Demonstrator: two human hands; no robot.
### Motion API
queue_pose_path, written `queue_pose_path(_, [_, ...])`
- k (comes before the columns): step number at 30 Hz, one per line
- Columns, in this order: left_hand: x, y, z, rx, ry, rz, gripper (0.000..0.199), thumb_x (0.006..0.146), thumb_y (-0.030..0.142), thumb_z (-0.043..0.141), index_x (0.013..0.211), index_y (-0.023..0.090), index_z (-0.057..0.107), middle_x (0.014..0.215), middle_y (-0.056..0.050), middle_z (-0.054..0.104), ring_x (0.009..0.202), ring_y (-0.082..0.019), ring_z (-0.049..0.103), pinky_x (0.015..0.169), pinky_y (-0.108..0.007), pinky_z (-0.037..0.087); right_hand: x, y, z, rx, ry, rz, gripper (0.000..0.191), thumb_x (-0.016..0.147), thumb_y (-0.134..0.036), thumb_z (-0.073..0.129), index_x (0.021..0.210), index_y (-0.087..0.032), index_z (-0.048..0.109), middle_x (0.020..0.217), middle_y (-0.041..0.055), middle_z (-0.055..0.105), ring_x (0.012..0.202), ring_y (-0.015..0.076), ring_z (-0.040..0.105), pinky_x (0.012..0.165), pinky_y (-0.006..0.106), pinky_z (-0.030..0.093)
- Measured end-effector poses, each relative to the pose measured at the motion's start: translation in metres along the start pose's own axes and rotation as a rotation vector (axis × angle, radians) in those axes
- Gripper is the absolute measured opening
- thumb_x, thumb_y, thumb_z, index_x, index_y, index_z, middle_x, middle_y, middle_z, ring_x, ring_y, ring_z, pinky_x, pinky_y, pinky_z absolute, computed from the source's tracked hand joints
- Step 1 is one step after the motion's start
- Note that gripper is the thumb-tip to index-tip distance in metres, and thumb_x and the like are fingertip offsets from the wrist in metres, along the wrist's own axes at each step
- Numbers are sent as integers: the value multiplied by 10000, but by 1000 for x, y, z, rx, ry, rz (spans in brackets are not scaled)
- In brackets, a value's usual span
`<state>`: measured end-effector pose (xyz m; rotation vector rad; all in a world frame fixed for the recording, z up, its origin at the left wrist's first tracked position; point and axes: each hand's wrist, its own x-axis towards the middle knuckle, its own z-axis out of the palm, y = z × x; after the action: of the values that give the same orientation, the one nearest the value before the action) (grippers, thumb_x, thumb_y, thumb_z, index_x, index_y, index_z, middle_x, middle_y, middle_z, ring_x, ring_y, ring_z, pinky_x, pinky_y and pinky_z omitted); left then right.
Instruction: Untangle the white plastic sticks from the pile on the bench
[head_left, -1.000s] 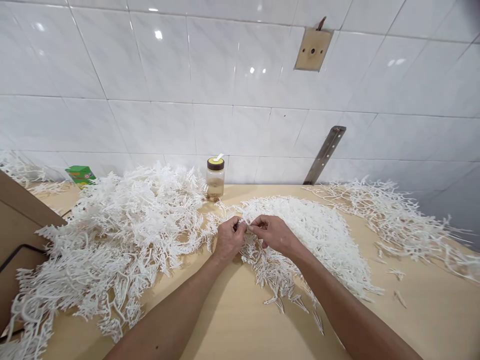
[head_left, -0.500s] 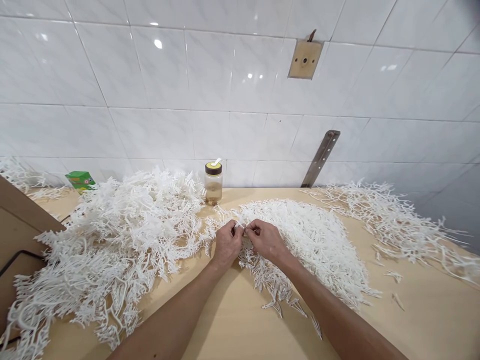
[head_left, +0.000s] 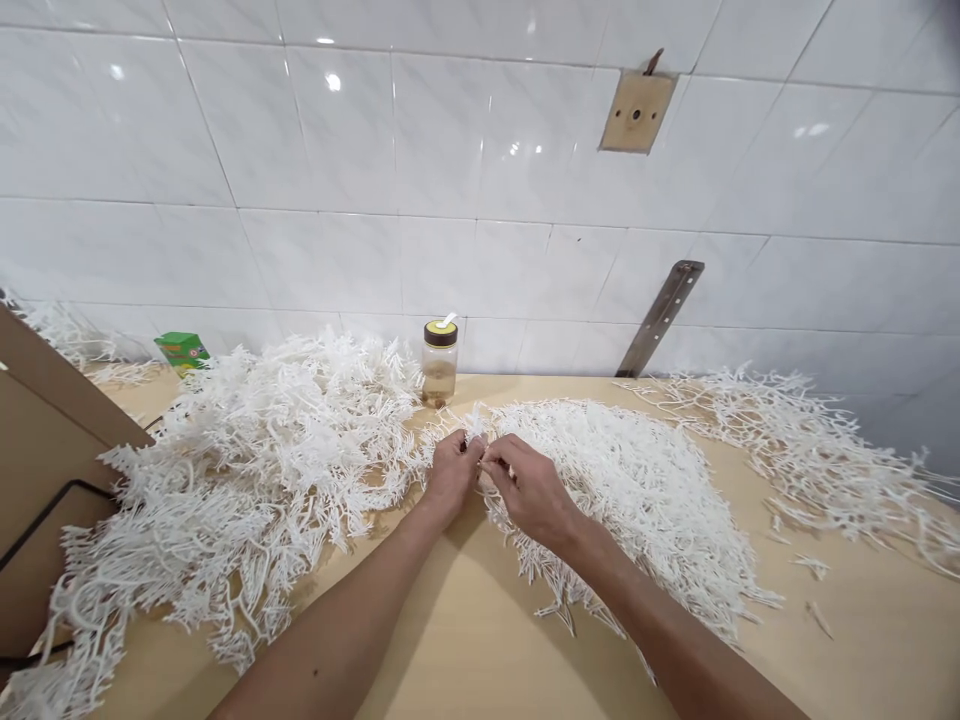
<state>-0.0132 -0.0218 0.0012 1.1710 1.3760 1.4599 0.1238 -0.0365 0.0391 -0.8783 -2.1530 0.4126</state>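
My left hand is closed around a white branched plastic piece whose thin prongs stick up above the fingers. Close against it, my right hand is pinched at the same spot; what its fingertips grip is too small to make out. To the left spreads a big tangled heap of white branched plastic strands. Under and beyond my right hand lies a denser pile of short white plastic pieces, with a few loose ones along its near edge.
A lidded jar of yellowish liquid stands near the tiled wall. Thinner bare strands lie at the right. A green box sits behind the left heap. A cardboard box is at the left edge of the wooden table.
The view has shifted, so the scene sits slightly further right. My right hand has turned a little, and white prongs now show more clearly above my left fingers.
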Motion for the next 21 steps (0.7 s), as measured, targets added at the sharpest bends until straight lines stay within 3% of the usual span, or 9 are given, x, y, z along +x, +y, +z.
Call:
queue_pose_path(3, [1, 0, -2, -84, -82, -32, 390, 784, 532, 619, 644, 186, 503, 479, 65, 419, 427, -87, 367, 443, -224, 280, 2, 6, -9, 18, 105, 256, 141, 895, -277, 488, 826, -202, 586, 784, 35, 649, 696, 168, 583, 655, 294, 470])
queue_pose_path(6, [0, -1, -2, -90, -96, -25, 419, 769, 562, 636, 635, 180, 532, 470, 57, 439, 416, -84, 378, 440, -221, 298, 4, 14, -20, -18, 167, 393, 119, 841, -292, 519, 842, -207, 602, 765, 27, 668, 682, 173, 604, 627, 291, 469])
queue_pose_path(10, [-2, -2, -1, -22, -74, 2, 420, 768, 564, 630, 617, 181, 546, 467, 49, 447, 435, -93, 402, 454, -220, 315, 6, 18, -27, -46, 83, 460, 173, 819, -305, 518, 897, -201, 632, 795, 37, 681, 617, 161, 599, 580, 290, 473])
queue_pose_path(16, [-4, 0, 3, 67, -45, 83, 401, 782, 515, 610, 573, 194, 490, 467, 56, 407, 460, -97, 383, 464, -228, 286, 6, 16, -20, -36, -77, 465, 311, 841, -486, 549, 861, -202, 674, 798, 30, 704, 579, 150, 600, 570, 285, 457])
queue_pose_path(21, [-6, 1, 4, 123, -50, 126, 411, 779, 483, 614, 548, 200, 425, 473, 60, 361, 482, -99, 368, 473, -231, 274, 4, 16, -15, -56, -66, 460, 202, 844, -372, 558, 822, -214, 682, 780, 12, 705, 580, 147, 606, 581, 279, 440])
